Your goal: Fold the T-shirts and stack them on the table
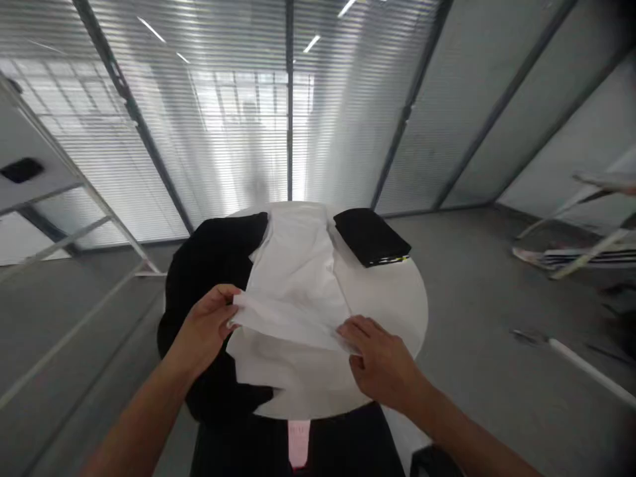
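Two bare hands work a white garment (293, 278) lying across a round white table (397, 311). Far left, a black garment (209, 265) spreads over the table's edge and droops past it, partly under the white one. The left hand (203, 324) has thumb and fingers closed on one end of a raised white flap (the cloth looks thin, light and soft, so it probably sags wherever it goes unsupported). The flap stretches across to the right hand (380, 361), whose fingers (350, 331) seem pinched on its other end, though the fold hides the exact grip. Its edges look like the surest places to take hold. Beyond, toward the right, a folded black cloth (370, 236) sits near the table's far rim, apart from the white garment.
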`<state>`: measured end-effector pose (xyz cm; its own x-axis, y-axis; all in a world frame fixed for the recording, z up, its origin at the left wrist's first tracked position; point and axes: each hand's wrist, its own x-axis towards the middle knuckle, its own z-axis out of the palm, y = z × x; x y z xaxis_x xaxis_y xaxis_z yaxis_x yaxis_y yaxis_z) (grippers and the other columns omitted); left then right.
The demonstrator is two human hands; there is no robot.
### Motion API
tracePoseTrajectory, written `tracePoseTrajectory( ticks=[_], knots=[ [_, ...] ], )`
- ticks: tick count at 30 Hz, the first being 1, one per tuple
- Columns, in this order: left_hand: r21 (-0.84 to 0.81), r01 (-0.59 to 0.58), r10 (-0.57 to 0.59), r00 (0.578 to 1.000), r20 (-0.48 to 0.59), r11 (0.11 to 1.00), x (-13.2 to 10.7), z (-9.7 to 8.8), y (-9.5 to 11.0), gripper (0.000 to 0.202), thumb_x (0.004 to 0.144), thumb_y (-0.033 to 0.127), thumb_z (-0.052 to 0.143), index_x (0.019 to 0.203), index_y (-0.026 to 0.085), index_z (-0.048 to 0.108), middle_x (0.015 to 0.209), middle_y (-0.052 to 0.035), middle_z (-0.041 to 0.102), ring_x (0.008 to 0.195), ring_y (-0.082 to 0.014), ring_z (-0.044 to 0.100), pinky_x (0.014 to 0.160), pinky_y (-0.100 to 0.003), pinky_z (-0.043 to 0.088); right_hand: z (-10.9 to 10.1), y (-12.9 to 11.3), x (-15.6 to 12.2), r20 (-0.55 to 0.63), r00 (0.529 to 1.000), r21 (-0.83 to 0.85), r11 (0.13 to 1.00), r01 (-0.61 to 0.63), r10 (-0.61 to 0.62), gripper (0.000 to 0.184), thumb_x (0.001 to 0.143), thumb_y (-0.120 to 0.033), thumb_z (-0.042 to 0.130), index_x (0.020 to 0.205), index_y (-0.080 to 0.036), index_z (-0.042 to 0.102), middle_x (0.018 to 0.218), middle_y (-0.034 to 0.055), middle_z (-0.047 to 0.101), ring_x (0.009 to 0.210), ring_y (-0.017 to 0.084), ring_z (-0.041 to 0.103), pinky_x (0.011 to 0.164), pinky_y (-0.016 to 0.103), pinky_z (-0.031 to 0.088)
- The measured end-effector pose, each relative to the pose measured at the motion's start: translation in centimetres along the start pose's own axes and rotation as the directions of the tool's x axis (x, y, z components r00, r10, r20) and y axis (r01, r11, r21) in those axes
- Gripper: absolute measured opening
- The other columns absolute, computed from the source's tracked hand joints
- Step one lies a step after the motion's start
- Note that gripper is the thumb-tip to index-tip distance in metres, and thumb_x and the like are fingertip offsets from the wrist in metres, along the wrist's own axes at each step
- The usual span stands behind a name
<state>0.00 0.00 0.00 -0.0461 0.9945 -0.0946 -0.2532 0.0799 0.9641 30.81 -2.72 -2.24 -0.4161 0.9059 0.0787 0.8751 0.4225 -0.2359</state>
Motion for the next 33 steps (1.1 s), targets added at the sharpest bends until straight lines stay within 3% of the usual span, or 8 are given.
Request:
tracePoseTrajectory(
  ticks=[3, 5, 10, 13, 15, 19, 23, 33],
  knots=[
    [0.205, 0.056, -0.052, 0.998, -0.021, 0.977, -1.6, -0.9, -0.4, 0.024, 0.070, 0.018, 0.062, 0.093, 0.021, 0.057, 0.083, 0.0034, 0.060, 0.064, -0.0094, 0.053, 0.058, -0.021, 0.041, -0.1, 0.5, -1.2, 0.126, 0.989, -0.019, 0.997, 0.078, -0.075, 0.051, 0.075, -0.007, 0.045, 0.122, -0.024, 0.056, 0.116, 0.0081, 0.056, 0.107, 0.025, 0.051, 0.085, 0.037, 0.047],
    [0.393, 0.082, -0.079, 0.997, -0.024, 0.916, -2.6, -1.4, -0.9, 0.026, 0.072, 0.018, 0.057, 0.097, 0.020, 0.057, 0.083, 0.0028, 0.060, 0.062, -0.0098, 0.052, 0.057, -0.022, 0.040, -0.1, 0.8, -1.6, 0.202, 0.970, -0.004, 0.990, 0.141, -0.137, 0.058, 0.073, -0.005, 0.046, 0.126, -0.026, 0.054, 0.114, 0.0077, 0.056, 0.105, 0.024, 0.052, 0.085, 0.037, 0.046],
    [0.795, 0.049, -0.138, 0.989, 0.044, 0.605, -4.4, -2.7, -2.7, 0.040, 0.079, 0.020, 0.045, 0.117, 0.023, 0.056, 0.087, -0.0001, 0.061, 0.058, -0.0118, 0.051, 0.057, -0.026, 0.040, -0.2, 1.6, -1.4, 0.302, 0.919, 0.081, 0.968, 0.239, -0.253, 0.067, 0.069, -0.003, 0.047, 0.132, -0.025, 0.052, 0.116, 0.0091, 0.054, 0.103, 0.024, 0.052, 0.093, 0.040, 0.041],
    [0.902, -0.117, -0.115, 0.977, 0.180, 0.416, -5.3, -3.0, -3.6, 0.040, 0.083, 0.027, 0.046, 0.120, 0.028, 0.060, 0.111, -0.0049, 0.060, 0.087, -0.0186, 0.061, 0.081, -0.034, 0.046, -0.7, 2.3, -0.8, 0.340, 0.899, 0.132, 0.961, 0.245, -0.276, 0.065, 0.069, -0.004, 0.046, 0.129, -0.024, 0.054, 0.112, 0.0086, 0.055, 0.100, 0.023, 0.053, 0.091, 0.040, 0.041],
    [0.934, -0.186, -0.110, 0.967, 0.229, 0.305, -5.8, -3.0, -3.9, 0.042, 0.082, 0.034, 0.054, 0.123, 0.033, 0.061, 0.126, -0.0055, 0.055, 0.112, -0.0246, 0.056, 0.099, -0.041, 0.039, -1.1, 2.7, -0.4, 0.351, 0.893, 0.164, 0.958, 0.236, -0.281, 0.062, 0.069, -0.004, 0.046, 0.128, -0.024, 0.055, 0.110, 0.0081, 0.055, 0.099, 0.022, 0.053, 0.090, 0.039, 0.041],
    [0.969, -0.191, -0.103, 0.973, 0.208, 0.158, -6.2, -2.9, -4.2, 0.055, 0.077, 0.043, 0.063, 0.131, 0.036, 0.056, 0.133, -0.0061, 0.052, 0.122, -0.0286, 0.050, 0.106, -0.047, 0.035, -1.9, 3.1, 0.2, 0.364, 0.890, 0.222, 0.953, 0.204, -0.276, 0.057, 0.069, -0.005, 0.046, 0.122, -0.022, 0.060, 0.106, 0.0073, 0.057, 0.098, 0.021, 0.055, 0.090, 0.036, 0.042],
    [0.960, -0.261, -0.038, 0.963, 0.266, 0.103, -5.9, -3.0, -4.7, 0.047, 0.081, 0.042, 0.061, 0.128, 0.037, 0.058, 0.127, -0.0054, 0.056, 0.120, -0.0276, 0.052, 0.104, -0.048, 0.036, -2.4, 3.3, 0.6, 0.372, 0.890, 0.264, 0.949, 0.172, -0.264, 0.058, 0.067, -0.004, 0.045, 0.120, -0.022, 0.061, 0.108, 0.0064, 0.059, 0.099, 0.020, 0.056, 0.091, 0.034, 0.042],
    [0.899, -0.403, 0.144, 0.913, 0.382, 0.170, -4.4, -3.0, -4.8, 0.032, 0.093, 0.039, 0.049, 0.122, 0.029, 0.059, 0.108, -0.0039, 0.066, 0.101, -0.0197, 0.060, 0.091, -0.039, 0.050, -4.0, 4.5, 0.6, 0.433, 0.865, 0.303, 0.944, 0.126, -0.254, 0.061, 0.064, -0.002, 0.045, 0.120, -0.023, 0.062, 0.111, 0.0064, 0.060, 0.104, 0.020, 0.057, 0.095, 0.034, 0.042]
  ],
)
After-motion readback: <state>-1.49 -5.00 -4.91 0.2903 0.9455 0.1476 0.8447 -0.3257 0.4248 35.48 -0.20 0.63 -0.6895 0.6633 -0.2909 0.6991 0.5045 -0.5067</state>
